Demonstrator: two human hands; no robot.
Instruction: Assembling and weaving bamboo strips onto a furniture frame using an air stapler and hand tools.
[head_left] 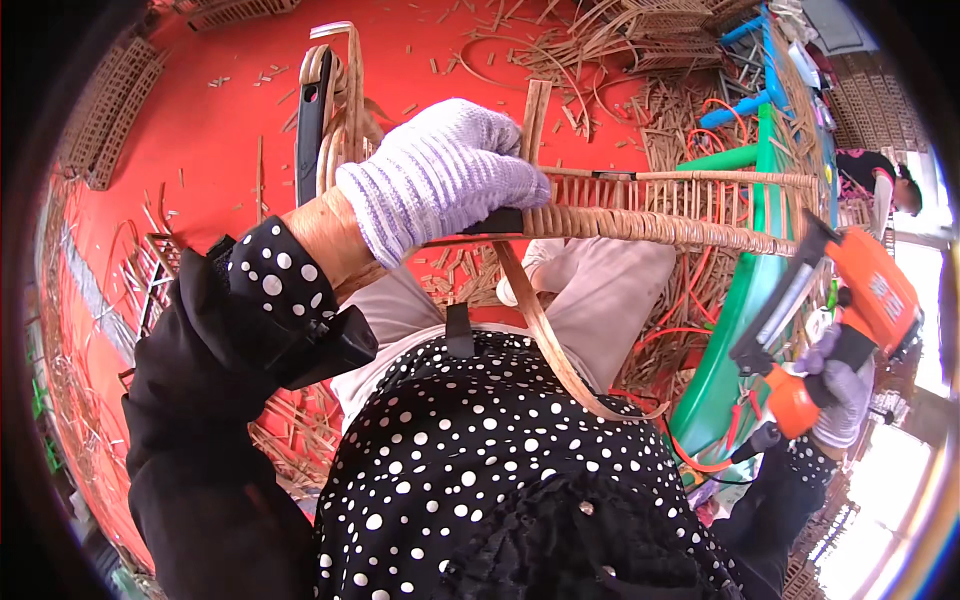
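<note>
My left hand (440, 180), in a white and lilac knitted glove, is closed at the bare black end of a frame bar (497, 222). Its fingers pinch a flat tan rattan strip (545, 325), which stands up above the bar and trails down over my lap. To the right of that hand, the bar is tightly wrapped in rattan (660, 225). Off to the right, my gloved right hand (846, 400) grips an orange and black staple gun (880, 290) by its handle, apart from the bar. Part of the left fingers' grip is hidden behind the glove.
A black upright with looped rattan (313, 130) rises left of my left hand. A green bench-like piece (735, 330) and a red hose (700, 465) lie at right. Rattan scraps litter the red floor (230, 110). Another person (880, 180) is at far right.
</note>
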